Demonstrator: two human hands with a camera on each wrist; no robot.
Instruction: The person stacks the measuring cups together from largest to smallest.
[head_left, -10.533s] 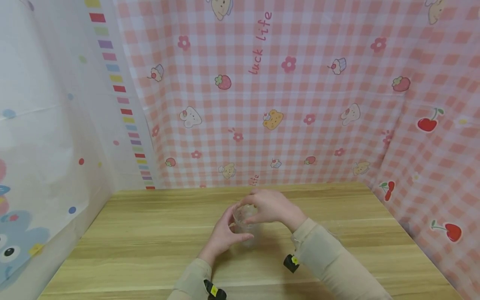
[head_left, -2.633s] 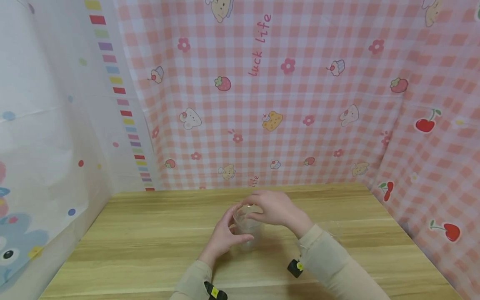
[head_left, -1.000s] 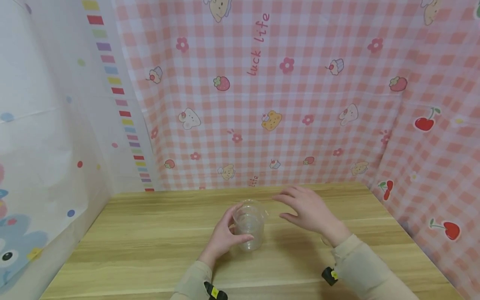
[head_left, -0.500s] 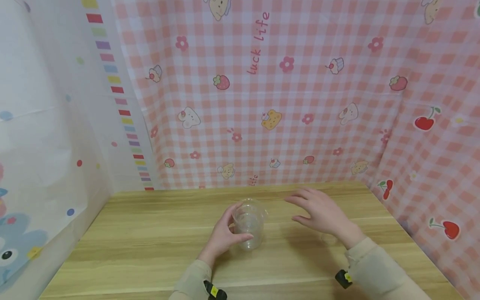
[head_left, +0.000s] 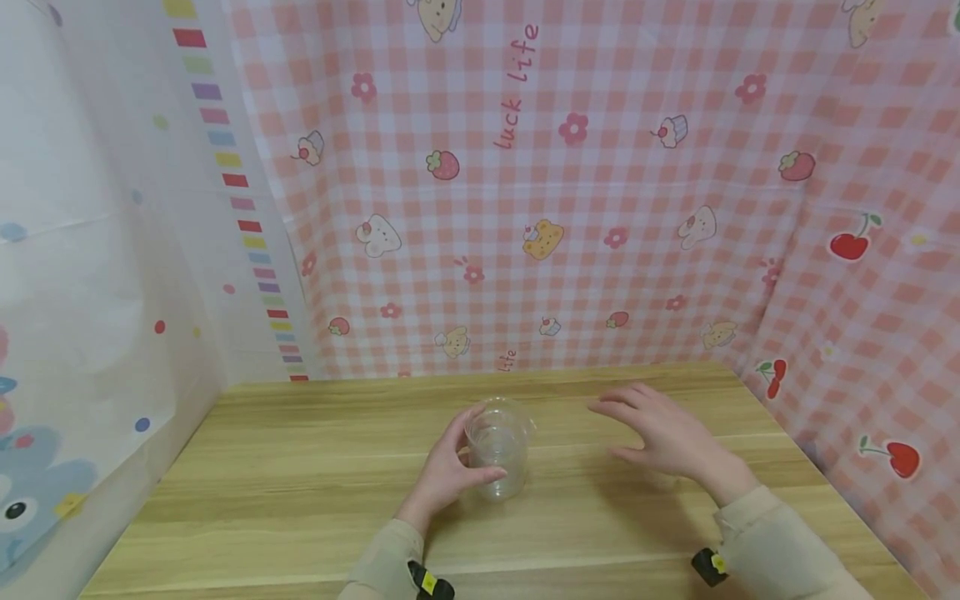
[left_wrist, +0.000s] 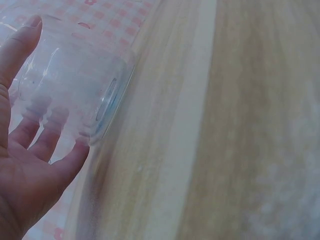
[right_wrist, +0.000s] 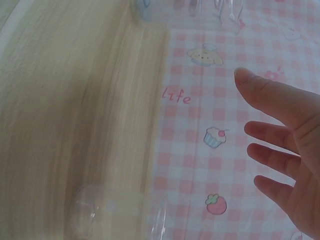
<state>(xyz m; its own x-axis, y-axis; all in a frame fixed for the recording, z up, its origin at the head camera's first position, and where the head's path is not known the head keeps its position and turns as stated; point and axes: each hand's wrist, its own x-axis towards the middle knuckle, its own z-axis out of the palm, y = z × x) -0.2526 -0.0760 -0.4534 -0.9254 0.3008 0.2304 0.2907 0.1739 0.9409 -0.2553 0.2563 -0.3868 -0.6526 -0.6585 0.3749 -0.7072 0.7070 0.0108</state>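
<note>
A clear plastic cup [head_left: 504, 458] stands upright on the wooden table, its wide mouth facing up. My left hand [head_left: 442, 477] grips its left side, thumb in front and fingers curled round behind. The left wrist view shows the fingers through the transparent wall of the cup [left_wrist: 75, 70], close to its base. To the right, my right hand [head_left: 663, 433] hovers apart from the cup with fingers spread and holding nothing. Below that hand lies another clear plastic piece, mostly hidden in the head view; its rounded, see-through shape [right_wrist: 112, 212] shows in the right wrist view.
The wooden table [head_left: 300, 475] ends at a pink checked cloth [head_left: 480, 208] hung behind it. A white cloth [head_left: 97, 250] with coloured dots borders the left side, and more checked cloth with cherries [head_left: 892, 333] borders the right.
My right hand, earlier with its fingers at the cup's mouth, has let go and moved right, and is still drifting that way. My left hand and the cup stay put.
</note>
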